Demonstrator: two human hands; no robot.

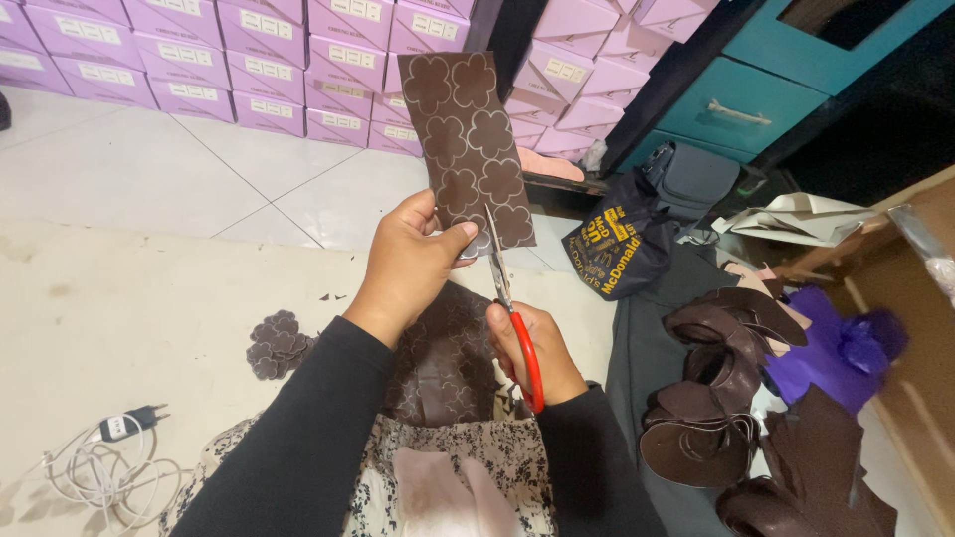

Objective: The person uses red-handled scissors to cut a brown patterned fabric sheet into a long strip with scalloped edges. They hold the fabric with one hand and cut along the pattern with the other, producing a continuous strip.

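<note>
The left hand (413, 261) pinches the brown flower-marked sheet (473, 144) at centre; the right hand (527, 348) grips red scissors (512, 318). Most flowers remain uncut; a small cut pile (277, 343) lies at left.

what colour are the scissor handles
Red, on the scissors in the right hand, clearest in the head view.

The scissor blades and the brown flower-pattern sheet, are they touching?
Touching. The head view shows the scissors in the right hand with blades meeting the bottom edge of the brown sheet, pinched by the left hand.
</note>
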